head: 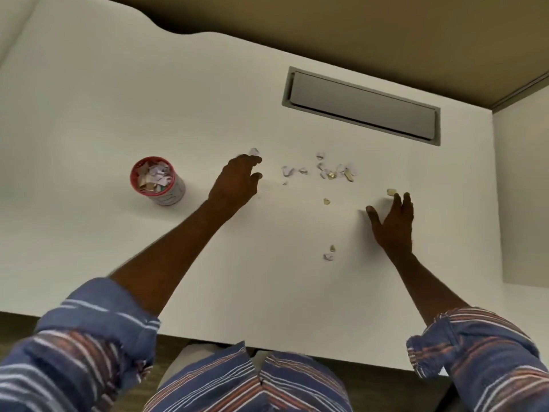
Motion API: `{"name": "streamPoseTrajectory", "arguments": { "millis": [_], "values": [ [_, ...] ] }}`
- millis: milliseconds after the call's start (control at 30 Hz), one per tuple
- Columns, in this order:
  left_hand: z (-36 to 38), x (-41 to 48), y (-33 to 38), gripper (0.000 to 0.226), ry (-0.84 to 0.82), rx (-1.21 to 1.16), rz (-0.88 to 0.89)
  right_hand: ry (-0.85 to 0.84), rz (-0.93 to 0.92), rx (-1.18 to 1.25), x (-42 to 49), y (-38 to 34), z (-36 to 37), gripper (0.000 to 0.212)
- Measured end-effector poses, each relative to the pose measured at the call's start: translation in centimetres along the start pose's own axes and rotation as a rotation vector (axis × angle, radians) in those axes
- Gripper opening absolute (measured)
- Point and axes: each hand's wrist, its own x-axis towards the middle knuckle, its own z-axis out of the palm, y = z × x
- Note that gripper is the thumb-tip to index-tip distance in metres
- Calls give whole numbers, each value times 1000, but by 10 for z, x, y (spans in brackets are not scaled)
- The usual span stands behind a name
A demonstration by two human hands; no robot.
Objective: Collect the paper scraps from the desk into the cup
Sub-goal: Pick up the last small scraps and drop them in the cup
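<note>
A cup (157, 181) with a red rim is being shown upright at the left of the white tabletop (89, 114), with torn paper heaped inside it. The left hand (237, 181) is being held out just right of the cup, its fingers bent downward. A white scrap (254, 151) is lying right at its fingertips, and whether that scrap is being pinched cannot be told. The right hand (392, 221) is being held open low over the tabletop with its fingers spread, gripping nothing. Its fingertips are being held just beside a yellowish scrap (391, 191). Loose paper scraps (329, 171) are being left in a cluster between the two hands, and a few more are lying nearer the person. A grey hatch (361, 105) is set into the tabletop beyond the cluster.
</note>
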Motion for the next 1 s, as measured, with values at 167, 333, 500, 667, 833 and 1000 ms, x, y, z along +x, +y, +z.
{"name": "streamPoseTrajectory", "arguments": {
  "millis": [167,333,500,667,833,1000],
  "values": [
    [35,33,-1,82,-57,146,-102,-49,109,139,40,8,-5,92],
    [54,50,-8,113,-101,214,-159,-126,124,215,70,-25,14,91],
    [75,57,-11,101,-161,242,-31,-155,-89,181,74,-88,39,80],
    [93,60,-8,76,-175,279,109,-196,-423,48,60,-140,62,66],
    [101,50,-4,56,-188,342,283,-195,-641,-41,36,-135,72,52],
    [95,33,-10,38,-127,331,326,-185,-688,-252,15,-106,67,61]
  ]
}}
